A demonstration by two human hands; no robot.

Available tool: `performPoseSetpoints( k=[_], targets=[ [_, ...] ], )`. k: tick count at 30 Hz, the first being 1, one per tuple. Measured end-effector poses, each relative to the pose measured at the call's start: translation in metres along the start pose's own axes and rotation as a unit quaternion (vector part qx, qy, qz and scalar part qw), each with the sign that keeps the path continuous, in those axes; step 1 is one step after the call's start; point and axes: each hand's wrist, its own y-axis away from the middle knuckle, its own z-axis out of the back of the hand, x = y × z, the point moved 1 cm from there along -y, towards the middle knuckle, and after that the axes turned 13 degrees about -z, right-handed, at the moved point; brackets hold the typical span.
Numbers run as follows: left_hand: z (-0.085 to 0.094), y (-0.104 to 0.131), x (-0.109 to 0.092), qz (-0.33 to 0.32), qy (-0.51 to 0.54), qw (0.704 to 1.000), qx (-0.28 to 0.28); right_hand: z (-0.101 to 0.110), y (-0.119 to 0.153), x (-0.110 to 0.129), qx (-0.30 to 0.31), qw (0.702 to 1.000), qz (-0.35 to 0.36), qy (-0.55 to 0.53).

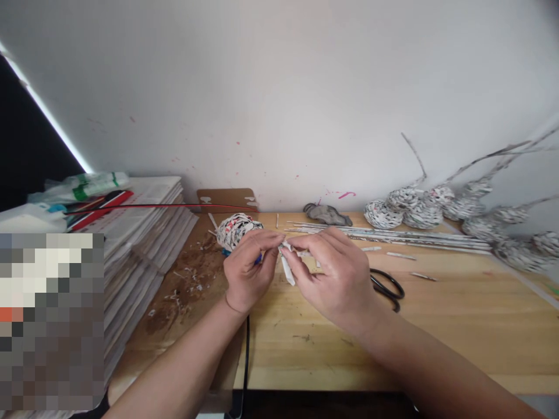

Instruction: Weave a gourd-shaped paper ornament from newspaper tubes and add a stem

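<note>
Left hand (254, 265) and right hand (335, 270) are gripping, apparently both, a small whitish paper strip (287, 269), narrow and creased.

Bare forearms (187, 355); bare hands (340, 273) (both)

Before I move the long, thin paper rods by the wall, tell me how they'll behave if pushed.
The long, thin paper rods look fairly stiff, since they lie nearly straight. Being so slim, they are probably light and might crease if squeezed. They lie side by side with no tie visible, so a push could roll or fan them apart.
</note>
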Motion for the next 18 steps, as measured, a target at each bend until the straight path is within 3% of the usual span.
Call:
performPoseSetpoints(
  k=[5, 9, 13, 16, 18],
  targets=[
    [0.001, -0.001, 0.000, -0.025, -0.013, 1.000, 0.013, -0.002, 0.001, 0.001, -0.004, 1.000, -0.015, -0.010],
    [0.003, -0.002, 0.002, -0.022, -0.009, 1.000, 0.008, 0.008, 0.002, 0.005, 0.017, 1.000, -0.002, -0.021],
    [0.006, -0.004, 0.006, -0.021, -0.008, 1.000, -0.004, 0.031, 0.000, 0.009, 0.111, 0.990, -0.070, -0.055],
    [0.007, -0.006, 0.007, -0.027, -0.016, 1.000, -0.004, 0.044, -0.003, 0.007, 0.199, 0.958, -0.169, -0.120],
    [0.007, -0.006, 0.007, -0.028, -0.017, 0.999, -0.005, 0.048, -0.006, 0.002, 0.256, 0.930, -0.196, -0.174]
  ],
)
